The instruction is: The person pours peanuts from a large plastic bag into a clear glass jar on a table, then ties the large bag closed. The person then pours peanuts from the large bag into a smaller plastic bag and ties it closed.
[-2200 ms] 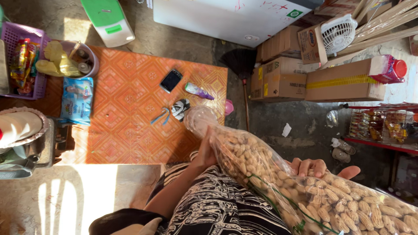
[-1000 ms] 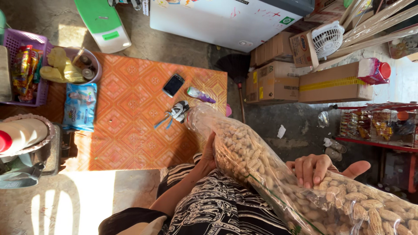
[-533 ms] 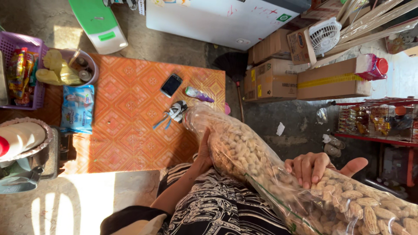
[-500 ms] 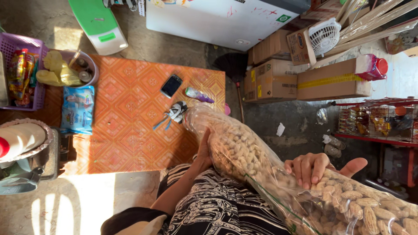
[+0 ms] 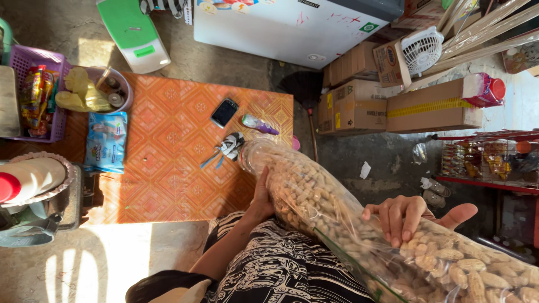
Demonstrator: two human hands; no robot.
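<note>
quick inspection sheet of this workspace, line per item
surface: low table with orange patterned cloth, sunlit concrete floor beside it
job's things: long clear bag of peanuts across the lap, one end on the table edge
clutter: phone, keys, small purple bottle, blue packet, bowl, purple basket
hands: left hand against the bag's side; right hand with fingers over the bag's top
cables: nothing seen
surroundings: white chest freezer, cardboard boxes, small fan, broom, wire rack
</note>
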